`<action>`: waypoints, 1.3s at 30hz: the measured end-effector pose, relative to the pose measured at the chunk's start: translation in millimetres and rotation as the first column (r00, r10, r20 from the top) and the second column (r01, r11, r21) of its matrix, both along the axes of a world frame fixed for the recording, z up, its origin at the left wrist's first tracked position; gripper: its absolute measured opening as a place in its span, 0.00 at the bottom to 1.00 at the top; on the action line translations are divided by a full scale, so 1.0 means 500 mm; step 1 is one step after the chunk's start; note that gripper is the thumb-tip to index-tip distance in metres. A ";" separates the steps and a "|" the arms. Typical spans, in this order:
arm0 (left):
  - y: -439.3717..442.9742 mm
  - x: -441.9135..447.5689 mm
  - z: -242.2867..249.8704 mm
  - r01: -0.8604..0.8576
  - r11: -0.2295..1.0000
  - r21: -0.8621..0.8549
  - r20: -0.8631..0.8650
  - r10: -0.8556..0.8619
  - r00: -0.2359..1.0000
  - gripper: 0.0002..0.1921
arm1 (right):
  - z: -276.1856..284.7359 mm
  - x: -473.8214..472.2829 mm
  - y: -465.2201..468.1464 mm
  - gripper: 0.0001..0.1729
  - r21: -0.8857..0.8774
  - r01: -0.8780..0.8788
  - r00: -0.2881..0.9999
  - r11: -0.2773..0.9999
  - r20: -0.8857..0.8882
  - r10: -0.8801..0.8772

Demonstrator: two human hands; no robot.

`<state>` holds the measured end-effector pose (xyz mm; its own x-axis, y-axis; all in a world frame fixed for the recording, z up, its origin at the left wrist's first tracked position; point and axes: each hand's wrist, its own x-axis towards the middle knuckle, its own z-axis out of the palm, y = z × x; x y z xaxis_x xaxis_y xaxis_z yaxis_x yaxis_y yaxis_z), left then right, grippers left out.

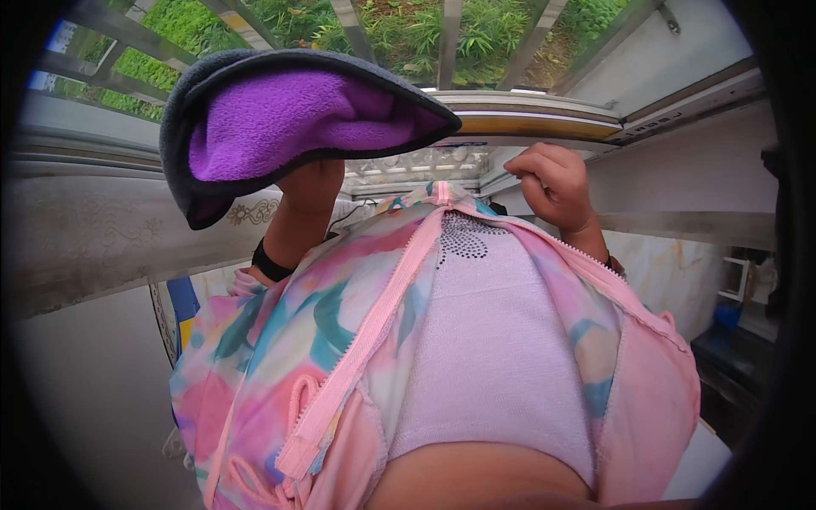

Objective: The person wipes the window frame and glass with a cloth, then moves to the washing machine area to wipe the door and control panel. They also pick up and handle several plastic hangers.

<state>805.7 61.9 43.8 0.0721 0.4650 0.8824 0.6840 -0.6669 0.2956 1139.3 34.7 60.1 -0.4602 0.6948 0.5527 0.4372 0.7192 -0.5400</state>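
Observation:
A thick plush microfiber cloth, purple on one face and grey on the other with a dark edging, is folded over in front of the window bars. My left hand holds it from below, with the fingers mostly hidden behind the cloth. A black band circles my left wrist. To the right of the cloth and apart from it, my right hand is raised near the window frame. Its fingers are curled in, with nothing seen in them.
A sliding-window frame crosses ahead, with metal bars and green plants beyond. A pale patterned ledge or panel runs along the left. At the lower right stand a dark surface and a blue object.

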 end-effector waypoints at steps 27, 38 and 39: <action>0.001 0.250 0.023 0.181 0.906 -0.382 -0.395 -0.337 0.854 0.20 | -0.147 0.115 -0.007 0.15 -0.902 -0.132 0.622 0.411 -0.399 -0.674; -0.010 0.270 0.105 0.058 0.960 -0.275 -0.448 -0.181 0.876 0.21 | -0.165 0.127 0.001 0.10 -0.760 -0.540 0.445 0.362 -0.623 -0.643; -0.011 0.271 0.112 0.061 0.955 -0.291 -0.450 -0.193 0.872 0.20 | -0.158 0.132 -0.003 0.10 -0.760 -0.535 0.488 0.369 -0.635 -0.599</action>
<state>941.0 56.1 99.9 0.5199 0.6296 0.5773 0.6994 -0.7018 0.1355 1205.2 33.3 -19.0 -0.2156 0.9248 -0.3134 -0.5439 -0.3803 -0.7480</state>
